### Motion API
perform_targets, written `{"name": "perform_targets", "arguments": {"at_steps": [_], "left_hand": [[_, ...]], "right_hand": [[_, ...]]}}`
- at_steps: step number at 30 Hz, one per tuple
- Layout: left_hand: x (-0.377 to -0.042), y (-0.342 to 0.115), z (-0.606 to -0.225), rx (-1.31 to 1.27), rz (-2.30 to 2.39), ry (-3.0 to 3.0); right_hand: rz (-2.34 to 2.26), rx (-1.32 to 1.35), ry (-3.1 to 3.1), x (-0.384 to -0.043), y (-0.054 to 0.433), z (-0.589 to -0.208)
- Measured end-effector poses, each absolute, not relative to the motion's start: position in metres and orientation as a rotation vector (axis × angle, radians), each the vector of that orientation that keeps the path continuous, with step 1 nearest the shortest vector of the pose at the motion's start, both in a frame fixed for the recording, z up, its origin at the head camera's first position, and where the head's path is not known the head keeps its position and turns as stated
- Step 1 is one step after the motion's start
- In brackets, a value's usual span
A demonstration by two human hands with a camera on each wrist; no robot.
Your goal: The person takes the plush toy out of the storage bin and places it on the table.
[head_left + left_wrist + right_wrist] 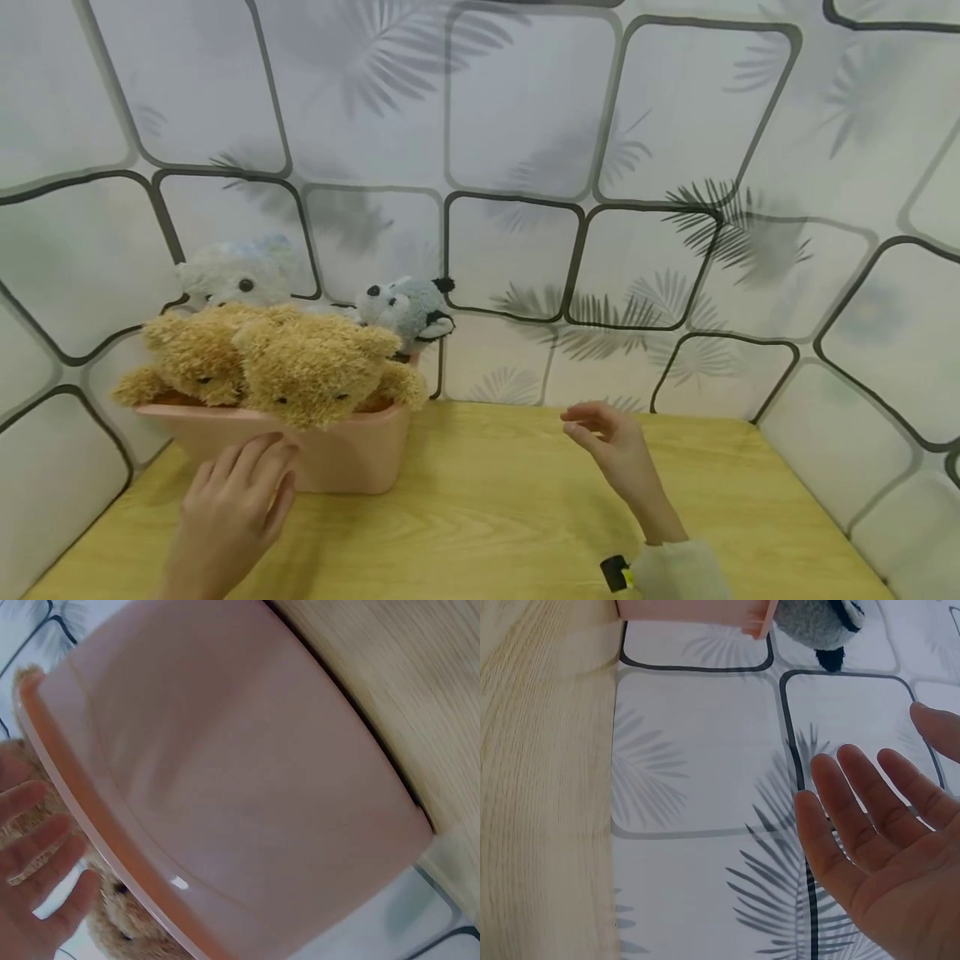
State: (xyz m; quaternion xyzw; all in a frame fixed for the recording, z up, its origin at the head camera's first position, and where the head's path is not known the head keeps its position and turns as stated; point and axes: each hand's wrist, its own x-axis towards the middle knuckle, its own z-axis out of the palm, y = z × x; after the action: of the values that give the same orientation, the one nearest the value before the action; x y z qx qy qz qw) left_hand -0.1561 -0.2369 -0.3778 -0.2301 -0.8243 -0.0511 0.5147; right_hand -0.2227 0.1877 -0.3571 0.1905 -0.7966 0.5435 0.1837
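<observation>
A pink plastic bin (345,454) stands on the table at the left, filled with stuffed animals. Two curly tan teddy bears (311,367) lean over its front rim, a white plush toy (236,271) sits behind them, and a grey plush with black-tipped ears (405,308) rests at the back right corner. My left hand (236,500) hovers in front of the bin, fingers loosely bent and holding nothing; in the left wrist view its fingers (52,844) are spread beside the rim. Over the table to the right, my right hand (618,454) is raised with relaxed fingers and an unfilled palm.
The light wood table (465,533) meets patterned fabric walls (517,258) at the back and both sides. A small black object with a yellow edge (615,573) shows by the right sleeve (678,571).
</observation>
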Motion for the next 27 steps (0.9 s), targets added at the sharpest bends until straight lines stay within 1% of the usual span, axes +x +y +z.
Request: {"name": "perform_targets", "arguments": {"at_steps": [5, 14, 22, 27], "left_hand": [[-0.162, -0.244, -0.379, -0.529, -0.145, -1.991], [-0.177, -0.251, -0.394, -0.559, -0.185, -1.93], [-0.178, -0.259, -0.397, -0.58, -0.165, -2.061], [-0.182, -0.265, -0.398, -0.601, -0.139, -2.026]], "right_hand": [[1.521, 0.561, -2.257, -0.224, 0.186, -0.355], [1.558, 0.635, -2.246, -0.232, 0.169, -0.351], [1.621, 0.702, -2.246, -0.242, 0.141, -0.346], [1.669, 0.775, -2.211, -0.246, 0.121, -0.344]]}}
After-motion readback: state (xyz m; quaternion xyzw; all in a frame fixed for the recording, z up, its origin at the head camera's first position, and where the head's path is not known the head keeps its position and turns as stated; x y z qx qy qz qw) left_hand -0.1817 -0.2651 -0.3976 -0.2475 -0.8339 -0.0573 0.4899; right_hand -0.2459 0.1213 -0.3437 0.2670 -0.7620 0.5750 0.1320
